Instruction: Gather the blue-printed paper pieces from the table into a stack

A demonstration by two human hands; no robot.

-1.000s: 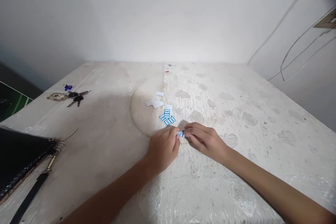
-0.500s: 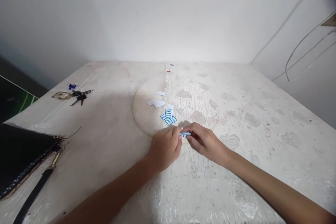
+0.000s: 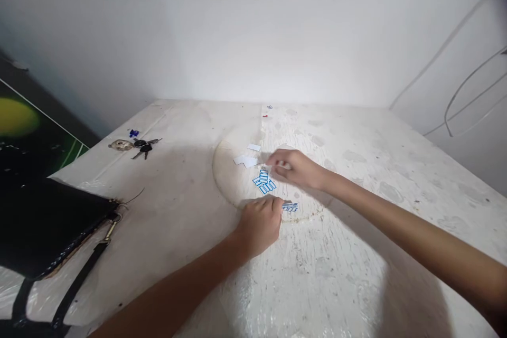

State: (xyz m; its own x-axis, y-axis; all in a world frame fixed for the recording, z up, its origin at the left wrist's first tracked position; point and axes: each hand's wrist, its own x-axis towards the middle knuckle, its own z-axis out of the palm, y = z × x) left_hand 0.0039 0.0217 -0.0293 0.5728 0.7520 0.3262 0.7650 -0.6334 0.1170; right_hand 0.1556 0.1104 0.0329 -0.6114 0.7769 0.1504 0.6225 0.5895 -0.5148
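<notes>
Between the fingers of my left hand (image 3: 261,222), a small stack of blue-and-white striped paper pieces (image 3: 290,207) sticks out to the right, low over the tabletop. My right hand (image 3: 295,168) is farther forward, its thumb and fingertips pinched together beside the white slips. Motion blurs those fingertips, and what they hold, if anything, cannot be made out. Just in front of my left hand lies a loose cluster of blue-outlined paper pieces (image 3: 264,181). Beyond it are several plain white paper slips (image 3: 249,161), with one white slip (image 3: 254,147) apart from them.
On the left of the whitish, plastic-covered table (image 3: 190,169) lies a bunch of keys (image 3: 144,145) with a small blue object (image 3: 133,133). A black bag (image 3: 55,227) with a strap sits nearer. Tiny red scrap (image 3: 265,116) at the back; wall (image 3: 253,47) behind.
My right hand has left the striped stack and moved forward to the white slips. My left hand keeps hold of the stack. The view has tilted up and shifted left.
</notes>
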